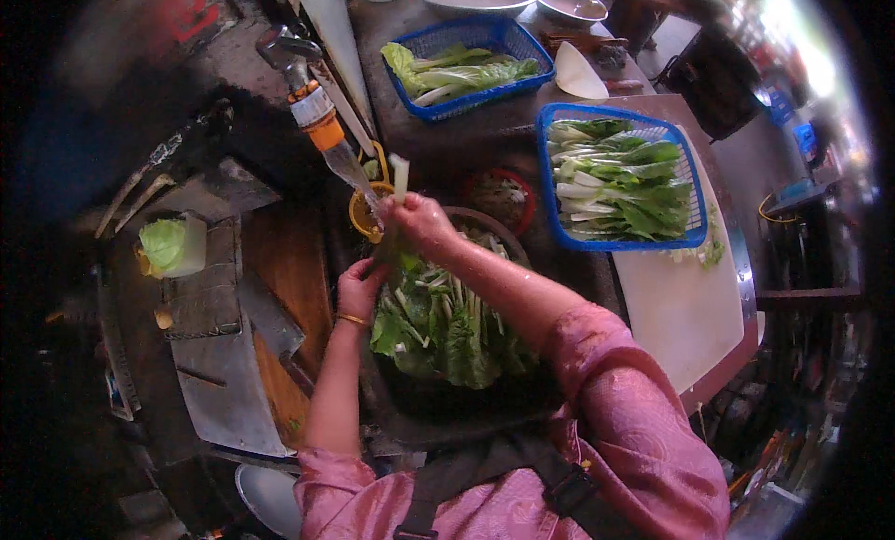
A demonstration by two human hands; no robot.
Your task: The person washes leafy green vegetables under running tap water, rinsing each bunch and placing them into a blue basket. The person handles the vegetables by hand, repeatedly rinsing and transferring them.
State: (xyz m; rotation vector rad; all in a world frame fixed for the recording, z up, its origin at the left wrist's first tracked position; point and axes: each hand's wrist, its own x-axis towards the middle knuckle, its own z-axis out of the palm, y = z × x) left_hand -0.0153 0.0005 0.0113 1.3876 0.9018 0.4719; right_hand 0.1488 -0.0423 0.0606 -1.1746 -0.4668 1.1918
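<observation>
My right hand [421, 224] grips a leafy green by its pale stalk [400, 175], whose cut end points up and away from me. Lower on the same leaf, my left hand [359, 287], with a yellow bangle at the wrist, pinches the green part, which is dark and partly hidden between the hands. Water [349, 168] streams from a tap [288, 49] with an orange and white hose fitting [318, 120] and falls beside my right fingers. Below both hands, a heap of loose leafy greens [458, 330] fills a dark basin [447, 407], partly covered by my right forearm.
A blue basket [544, 183] of stacked greens stands on a white cutting board [675, 309] at right. Another blue basket [412, 110] sits at the back. A yellow strainer [360, 218] and red-rimmed bowl [533, 208] lie beyond the basin. A cleaver [269, 313] rests at left.
</observation>
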